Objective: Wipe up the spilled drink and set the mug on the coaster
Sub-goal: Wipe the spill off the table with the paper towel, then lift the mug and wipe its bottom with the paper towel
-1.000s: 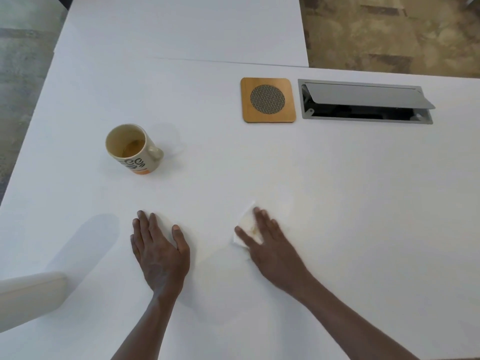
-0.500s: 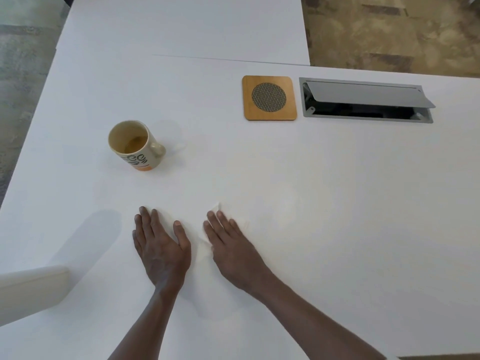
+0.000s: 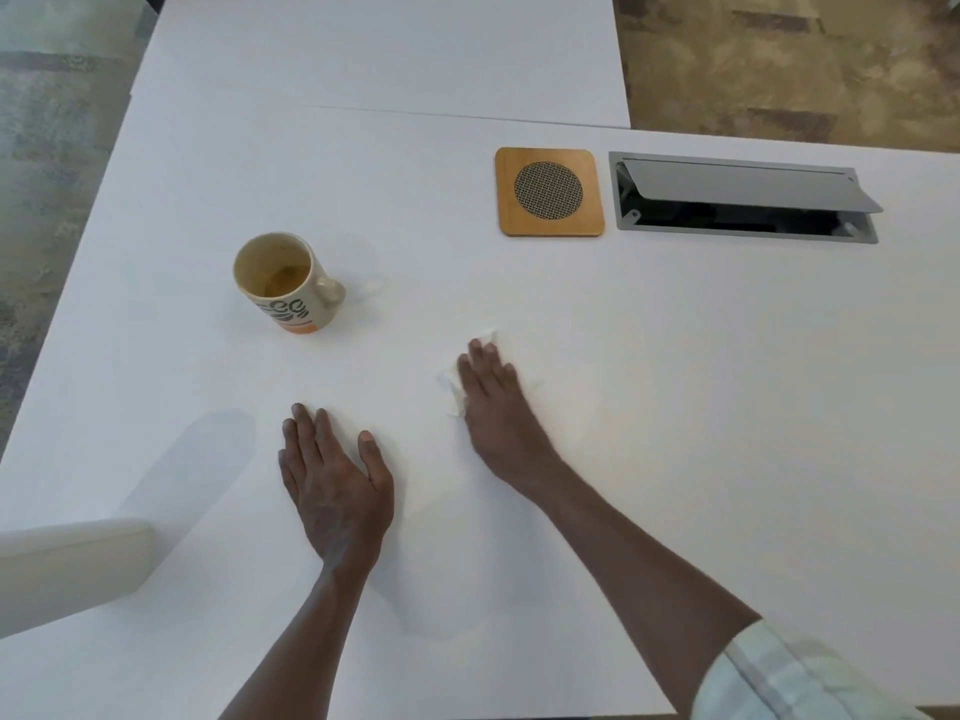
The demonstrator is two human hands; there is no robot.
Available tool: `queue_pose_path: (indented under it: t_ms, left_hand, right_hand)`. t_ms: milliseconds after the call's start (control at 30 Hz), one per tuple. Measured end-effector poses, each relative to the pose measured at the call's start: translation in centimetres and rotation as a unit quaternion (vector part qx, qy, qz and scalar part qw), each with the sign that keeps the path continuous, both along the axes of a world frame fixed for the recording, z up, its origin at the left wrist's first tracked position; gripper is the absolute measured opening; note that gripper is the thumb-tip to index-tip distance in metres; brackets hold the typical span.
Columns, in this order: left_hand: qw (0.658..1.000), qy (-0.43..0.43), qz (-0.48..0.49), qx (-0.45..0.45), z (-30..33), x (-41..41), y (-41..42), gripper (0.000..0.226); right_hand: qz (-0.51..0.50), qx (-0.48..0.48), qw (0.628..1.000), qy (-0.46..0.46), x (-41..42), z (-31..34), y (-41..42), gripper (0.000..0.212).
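A cream mug with dark and orange markings stands upright on the white table, a little brownish liquid at its bottom. A square wooden coaster with a round mesh centre lies further back, to the right of the mug. My right hand presses flat on a white tissue, whose edges stick out past the fingertips and the thumb side. My left hand rests flat on the table with fingers straight, holding nothing. A faint yellowish stain shows just right of my right hand.
A grey cable hatch with its lid propped open sits in the table beside the coaster. A white chair back reaches in at the lower left. A second white table adjoins at the back; carpet lies beyond.
My right hand slid the tissue left toward my left hand, then back to the right and away from me. The left hand and the mug stayed where they were.
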State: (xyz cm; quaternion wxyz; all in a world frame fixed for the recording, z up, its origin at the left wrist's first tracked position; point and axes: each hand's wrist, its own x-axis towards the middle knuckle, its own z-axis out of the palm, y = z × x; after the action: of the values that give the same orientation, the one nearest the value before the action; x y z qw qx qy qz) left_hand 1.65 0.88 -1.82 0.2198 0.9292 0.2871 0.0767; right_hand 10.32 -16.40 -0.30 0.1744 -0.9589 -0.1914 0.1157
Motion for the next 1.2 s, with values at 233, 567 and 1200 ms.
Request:
queue_pose_path:
  t_ms: [233, 567, 1200]
  left_hand:
    - [0.998, -0.036, 0.010, -0.059, 0.7, 0.0, 0.1, 0.054]
    - [0.914, -0.185, 0.153, -0.326, 7.3, 10.6, -1.6, 0.041]
    - [0.791, -0.204, 0.310, -0.486, 7.8, 16.4, -1.1, 0.027]
  right_hand:
    - [0.121, 0.030, 0.992, 0.005, -7.9, -0.7, 0.1, 0.059]
    - [-0.188, 0.227, 0.953, 0.070, -7.9, 3.2, -3.0, 0.049]
    - [-0.462, 0.627, 0.527, 0.340, -5.2, 5.6, -6.4, 0.028]
